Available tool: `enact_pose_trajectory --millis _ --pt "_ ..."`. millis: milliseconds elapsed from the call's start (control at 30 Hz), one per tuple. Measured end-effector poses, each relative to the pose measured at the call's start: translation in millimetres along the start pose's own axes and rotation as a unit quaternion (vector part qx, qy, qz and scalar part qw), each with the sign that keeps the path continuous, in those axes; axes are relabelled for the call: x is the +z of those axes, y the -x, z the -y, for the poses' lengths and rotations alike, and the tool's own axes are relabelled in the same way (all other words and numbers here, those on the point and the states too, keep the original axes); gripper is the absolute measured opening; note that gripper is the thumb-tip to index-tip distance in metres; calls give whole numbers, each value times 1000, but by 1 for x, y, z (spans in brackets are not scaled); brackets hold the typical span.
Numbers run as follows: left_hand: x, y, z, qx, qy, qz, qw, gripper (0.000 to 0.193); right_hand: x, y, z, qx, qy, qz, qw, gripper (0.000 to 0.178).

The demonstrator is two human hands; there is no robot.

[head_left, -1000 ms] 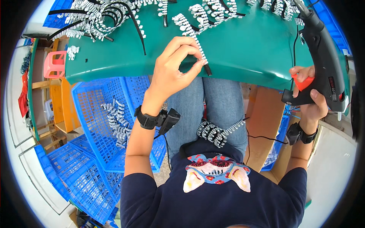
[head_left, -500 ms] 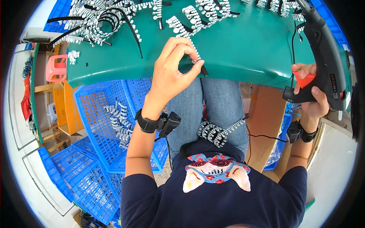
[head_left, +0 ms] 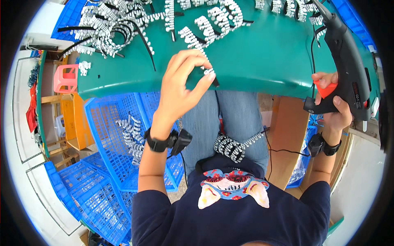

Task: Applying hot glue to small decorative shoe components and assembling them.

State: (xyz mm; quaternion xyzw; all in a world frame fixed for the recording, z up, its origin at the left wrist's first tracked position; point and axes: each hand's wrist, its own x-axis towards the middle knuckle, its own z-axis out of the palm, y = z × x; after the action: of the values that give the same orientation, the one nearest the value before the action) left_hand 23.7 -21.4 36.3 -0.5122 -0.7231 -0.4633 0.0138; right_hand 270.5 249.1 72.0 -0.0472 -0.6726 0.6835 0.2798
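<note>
My left hand [head_left: 180,82] is at the front edge of the green table, thumb and forefinger pinched on the near end of a white rhinestone trim strip [head_left: 189,37]. A short black ribbon tail [head_left: 216,83] pokes out just beyond the fingertips. The strip runs away from me toward curled lengths of the same trim [head_left: 219,20]. On the right, my right hand [head_left: 340,115] is wrapped round the handle of a black glue gun [head_left: 349,61], fingers at its red trigger [head_left: 326,88]. Its nozzle points to the far side, well apart from the strip.
A tangled heap of trim with black ribbons [head_left: 111,28] covers the table's far left. Another trim coil [head_left: 230,147] lies on my lap. Blue crates [head_left: 92,188] stand at lower left, one holding trim. A cardboard box [head_left: 285,135] is below right; a black cord [head_left: 313,53] hangs beside the gun.
The whole view has shifted slightly. My left fingertips have shifted on the strip's end, where more white now shows between them. The glue gun stays in my right hand, much as before.
</note>
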Motion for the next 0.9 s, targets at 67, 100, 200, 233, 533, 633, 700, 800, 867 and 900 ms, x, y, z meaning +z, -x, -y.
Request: enact_pose_trajectory --millis 67,100,200,233,533,633,700,800,867,900 --pt "-15 -5 -17 19 -20 13 1000 12 -5 5 8 3 -5 -37 999 49" --pt "-23 -3 -26 -7 4 -15 1000 19 -6 7 9 10 -15 -53 998 49" --pt "-64 20 -27 -22 185 -139 973 38 -12 9 -1 4 -33 -67 997 48" --pt "-97 33 -27 6 305 -199 932 34 -11 8 0 -6 -36 -69 997 48" --pt "-40 -94 -35 -31 17 8 999 45 5 12 -13 -25 -41 -74 996 47" --pt "4 -133 11 -98 -100 191 972 74 13 11 -10 -45 -55 -89 994 48" --pt "14 -144 22 -152 -51 310 937 87 10 10 -6 -54 -59 -107 991 49" --pt "10 -137 0 -161 -48 305 938 82 11 4 -4 -12 -103 -120 987 58" --pt "9 -126 -14 -206 34 258 943 78 25 -18 -12 25 -187 -123 974 66" --pt "9 -120 -23 -174 33 246 953 78 26 -27 -22 36 -204 -108 972 69"
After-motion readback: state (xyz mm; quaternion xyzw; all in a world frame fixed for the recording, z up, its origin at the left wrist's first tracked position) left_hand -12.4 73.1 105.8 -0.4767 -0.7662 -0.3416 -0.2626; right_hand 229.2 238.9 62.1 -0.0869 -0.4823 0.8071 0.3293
